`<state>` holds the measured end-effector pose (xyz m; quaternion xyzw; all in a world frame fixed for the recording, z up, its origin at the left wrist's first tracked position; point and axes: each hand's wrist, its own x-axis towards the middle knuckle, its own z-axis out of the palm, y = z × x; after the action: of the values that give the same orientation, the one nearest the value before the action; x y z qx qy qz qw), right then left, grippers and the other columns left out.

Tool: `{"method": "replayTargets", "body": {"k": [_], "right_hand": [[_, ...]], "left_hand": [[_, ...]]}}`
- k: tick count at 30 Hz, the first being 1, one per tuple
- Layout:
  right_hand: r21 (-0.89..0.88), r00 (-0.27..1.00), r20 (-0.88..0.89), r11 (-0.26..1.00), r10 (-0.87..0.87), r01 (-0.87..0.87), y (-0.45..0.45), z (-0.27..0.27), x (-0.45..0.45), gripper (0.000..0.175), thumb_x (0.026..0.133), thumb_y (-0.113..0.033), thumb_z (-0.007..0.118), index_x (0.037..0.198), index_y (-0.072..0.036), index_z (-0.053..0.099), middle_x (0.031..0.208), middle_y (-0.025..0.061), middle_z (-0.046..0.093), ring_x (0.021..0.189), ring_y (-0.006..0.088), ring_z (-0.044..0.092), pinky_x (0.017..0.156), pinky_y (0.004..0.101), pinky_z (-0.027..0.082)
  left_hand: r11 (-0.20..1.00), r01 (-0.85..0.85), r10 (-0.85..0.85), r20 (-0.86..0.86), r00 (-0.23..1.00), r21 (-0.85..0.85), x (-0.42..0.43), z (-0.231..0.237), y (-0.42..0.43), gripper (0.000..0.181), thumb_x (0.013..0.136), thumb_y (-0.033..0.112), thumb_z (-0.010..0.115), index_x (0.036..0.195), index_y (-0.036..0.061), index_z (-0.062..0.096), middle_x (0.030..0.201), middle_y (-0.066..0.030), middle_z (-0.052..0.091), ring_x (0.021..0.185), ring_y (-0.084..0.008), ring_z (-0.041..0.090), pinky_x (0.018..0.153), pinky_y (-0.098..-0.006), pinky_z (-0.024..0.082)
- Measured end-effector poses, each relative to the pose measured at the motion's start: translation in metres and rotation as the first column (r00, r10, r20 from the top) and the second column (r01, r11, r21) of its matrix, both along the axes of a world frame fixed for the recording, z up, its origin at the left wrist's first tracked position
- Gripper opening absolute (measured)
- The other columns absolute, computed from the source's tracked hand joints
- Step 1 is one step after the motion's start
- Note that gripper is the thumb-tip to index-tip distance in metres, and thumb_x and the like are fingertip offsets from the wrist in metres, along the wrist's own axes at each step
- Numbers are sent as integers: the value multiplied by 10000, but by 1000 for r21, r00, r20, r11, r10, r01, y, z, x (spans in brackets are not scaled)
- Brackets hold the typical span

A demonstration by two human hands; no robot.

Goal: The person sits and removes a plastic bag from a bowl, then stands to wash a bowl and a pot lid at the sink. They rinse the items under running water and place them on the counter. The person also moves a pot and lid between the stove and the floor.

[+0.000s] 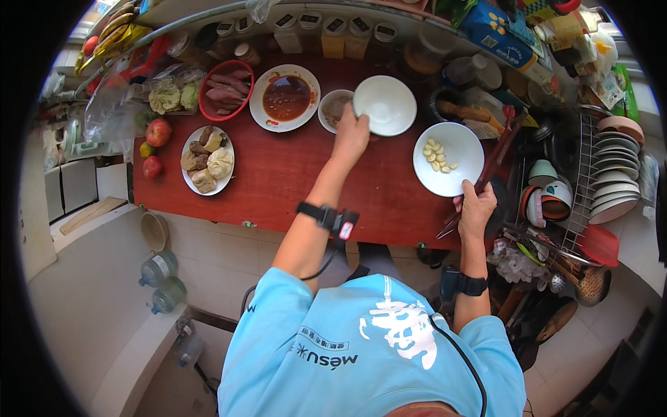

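My left hand (353,131) grips the near left rim of an empty white bowl (386,104) above the far part of the table. Partly behind that hand stands a small white bowl (326,124) with brownish contents. The rim of a white dish (464,143) is held between my right thumb and fingers, and peeled garlic cloves (437,155) lie inside it. Beside my right hand (477,208) run long dark red chopsticks (495,159); whether the hand grips them too I cannot tell.
On the red table (292,177) stand a plate of brown sauce (258,107), a plate of buns (186,182) and a red basket of sweet potatoes (226,94). Apples (158,132) sit at the left. Spice jars (333,39) line the back. A dish rack (583,172) stands right.
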<state>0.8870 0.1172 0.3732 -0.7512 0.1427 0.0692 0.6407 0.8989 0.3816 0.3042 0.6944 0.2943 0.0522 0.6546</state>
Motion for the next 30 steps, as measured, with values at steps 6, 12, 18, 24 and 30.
{"method": "replayTargets", "body": {"k": [6,12,18,24,30], "right_hand": [[52,999,0,998,-42,42,-6,0,-2,129,860,-29,623,976,9,585,709,39,618,461,96,539,376,211,373],[60,998,-45,997,-39,41,-2,-4,0,120,859,-28,632,962,8,583,710,45,622,457,94,540,378,212,375],[74,997,-73,997,14,-9,17,-10,11,137,864,-51,640,965,-7,557,720,50,608,456,101,531,371,222,370],[152,992,-93,986,87,-72,43,-19,27,137,851,-51,638,951,-6,557,723,54,603,461,109,531,379,237,371],[226,989,-88,969,117,-94,72,-38,48,122,826,-30,620,933,6,573,707,55,591,458,113,537,375,233,382]], "left_hand": [[988,96,-82,-114,990,124,53,-39,-19,396,878,126,411,1168,-125,313,889,-359,613,736,-406,664,712,-449,554],[982,124,-96,-186,978,144,56,-53,-23,359,870,107,419,1121,-117,294,687,-259,630,528,-372,634,656,-441,554],[995,49,-29,-208,978,92,49,-52,-29,422,888,78,532,1182,-95,284,731,-255,633,452,-332,614,503,-417,539],[869,-96,62,84,994,486,39,-76,-32,475,907,87,593,1259,-79,319,950,-295,627,665,-354,677,518,-413,547],[991,-74,77,-23,997,113,26,-76,-27,447,917,100,574,1322,25,399,1065,-316,619,993,-440,629,777,-477,526]]}}
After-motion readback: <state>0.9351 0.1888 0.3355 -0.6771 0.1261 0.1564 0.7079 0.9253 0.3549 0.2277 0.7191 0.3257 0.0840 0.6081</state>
